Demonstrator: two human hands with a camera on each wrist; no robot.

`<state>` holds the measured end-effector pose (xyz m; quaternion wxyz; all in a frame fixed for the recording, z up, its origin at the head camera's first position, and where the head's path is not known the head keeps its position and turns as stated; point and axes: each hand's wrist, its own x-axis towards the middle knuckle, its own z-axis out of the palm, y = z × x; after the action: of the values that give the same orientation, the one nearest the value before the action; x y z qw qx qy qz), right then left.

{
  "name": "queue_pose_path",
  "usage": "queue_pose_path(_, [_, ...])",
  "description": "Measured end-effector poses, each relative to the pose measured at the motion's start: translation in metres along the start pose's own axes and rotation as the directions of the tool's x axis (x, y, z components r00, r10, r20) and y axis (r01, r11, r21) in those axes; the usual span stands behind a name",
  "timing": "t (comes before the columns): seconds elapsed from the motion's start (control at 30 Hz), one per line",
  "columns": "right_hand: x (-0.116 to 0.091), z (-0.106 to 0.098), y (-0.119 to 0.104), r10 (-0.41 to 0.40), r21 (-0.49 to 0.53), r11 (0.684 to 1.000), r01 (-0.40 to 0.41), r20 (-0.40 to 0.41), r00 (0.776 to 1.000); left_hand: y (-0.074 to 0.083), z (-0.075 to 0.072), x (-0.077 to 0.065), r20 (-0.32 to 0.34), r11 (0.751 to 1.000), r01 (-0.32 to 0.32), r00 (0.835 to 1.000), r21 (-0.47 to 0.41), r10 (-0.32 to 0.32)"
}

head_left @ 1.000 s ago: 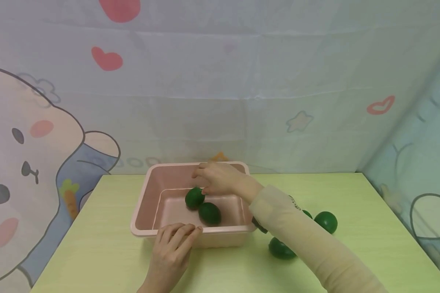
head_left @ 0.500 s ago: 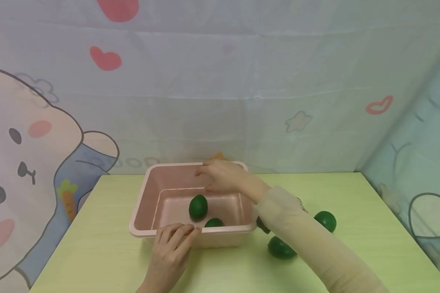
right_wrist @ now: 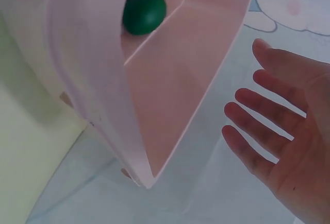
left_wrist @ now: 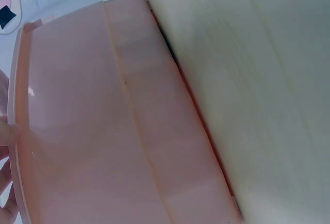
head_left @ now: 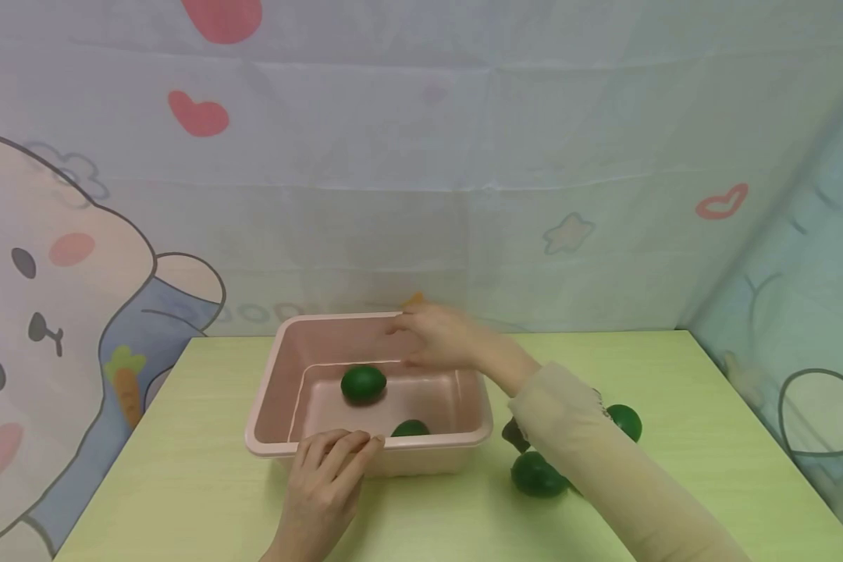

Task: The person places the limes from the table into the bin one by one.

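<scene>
A pink plastic bin (head_left: 421,462) stands on the table. My left hand (head_left: 326,484) holds its near rim, fingers hooked over the edge; in the left wrist view, the fingertips (left_wrist: 6,134) lie at that rim. Inside the bin sits a smooth, dark green egg-shaped fruit (head_left: 363,385). A second green fruit (head_left: 410,428) is partly hidden behind the near wall. My right hand (head_left: 439,337) hovers over the bin's far right part with nothing in it. In the right wrist view, its fingers (right_wrist: 268,105) are spread and relaxed, apart from the bin.
On the pale green table (head_left: 183,468), right of the bin, lie more green fruits, one in front (head_left: 539,474) and one farther back (head_left: 625,421). A small dark piece (head_left: 515,435) lies between bin and sleeve. The right sleeve (head_left: 604,453) covers part of this group. A patterned cloth (head_left: 393,156) hangs behind.
The fruits in the bin have rolled apart, one toward the near wall, the other settling farther left. My right hand has drawn back slightly to the right; the left hand stays on the rim.
</scene>
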<state>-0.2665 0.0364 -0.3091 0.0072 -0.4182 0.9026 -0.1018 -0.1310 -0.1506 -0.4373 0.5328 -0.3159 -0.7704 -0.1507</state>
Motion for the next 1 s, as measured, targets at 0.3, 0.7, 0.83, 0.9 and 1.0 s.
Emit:
queue_pose_path(0.3, [-0.015, -0.007, 0.003, 0.008, 0.045, 0.999, -0.006, -0.049, 0.999, 0.0, 0.0, 0.0, 0.004, 1.0, 0.003, 1.0, 0.001, -0.003])
queue_pose_path(0.7, [-0.036, -0.009, -0.005, 0.044, 0.1, 0.994, -0.035, -0.096, 0.994, 0.0, 0.001, 0.001, -0.022, 1.0, -0.012, 1.0, 0.018, 0.012])
queue_pose_path(0.83, [-0.041, -0.008, -0.007, 0.035, 0.095, 0.995, -0.022, -0.131, 0.991, 0.0, 0.001, 0.001, -0.02, 1.0, -0.01, 1.0, 0.014, 0.011])
queue_pose_path(0.9, [-0.044, -0.009, -0.008, 0.035, 0.096, 0.995, -0.021, -0.14, 0.99, 0.0, 0.001, 0.001, -0.021, 1.0, -0.012, 1.0, 0.011, 0.012])
queue_pose_path(1.0, [-0.048, -0.009, -0.01, 0.028, 0.101, 0.995, -0.012, -0.154, 0.988, 0.0, 0.001, 0.002, -0.026, 1.0, -0.015, 1.0, 0.007, 0.015])
